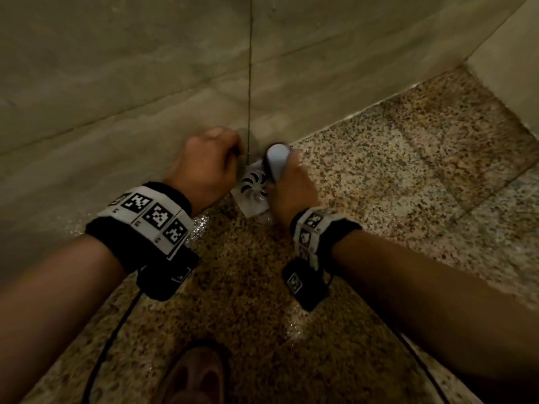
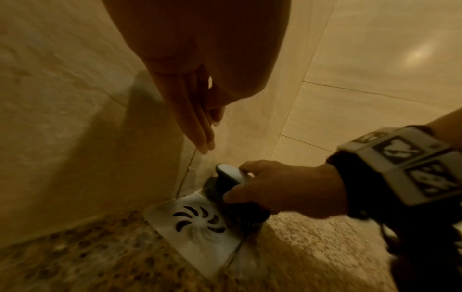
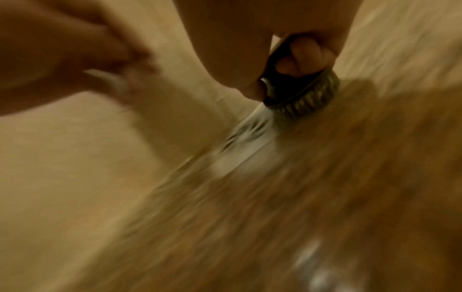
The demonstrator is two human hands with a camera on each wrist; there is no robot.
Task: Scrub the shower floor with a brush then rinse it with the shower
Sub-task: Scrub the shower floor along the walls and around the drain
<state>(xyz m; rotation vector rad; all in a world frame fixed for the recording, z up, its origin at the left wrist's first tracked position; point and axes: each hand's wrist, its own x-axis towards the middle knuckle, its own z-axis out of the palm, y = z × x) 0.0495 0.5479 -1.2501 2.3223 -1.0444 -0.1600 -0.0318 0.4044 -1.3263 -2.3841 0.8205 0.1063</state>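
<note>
Your right hand (image 1: 291,188) has its grip wrapped around the brush (image 2: 232,189), thumb on one side of the pale grey knob handle and fingers (image 3: 300,57) curled round the other, palm over the top. The brush is a dark round-bodied scrubber, bristles down, pressed on the shower floor (image 1: 393,176) at the far corner of the drain cover (image 2: 197,223), right where the floor meets the wall (image 1: 145,83). Bristles overlap the drain cover's edge just under your grip; the square pale cover with curved swirl slots sits just left of and below the grip, set into the speckled granite-look floor. Right wrist view is heavily motion-blurred, only the brush body and your fingers read clearly. Your left hand (image 1: 208,164) holds nothing: fingers (image 2: 200,126) straight and together, pointing down along the wall's tile joint, just left of the brush, apart from it; whether the fingertips touch the wall, cannot tell. Floor looks wet, with glints of water nearer you than the grip and beside your left wrist. Both wrists carry black bands with printed marker tags (image 1: 154,214), cables trailing back. A foot (image 1: 195,377) shows at the bottom edge of the head view, well behind the grip.
</note>
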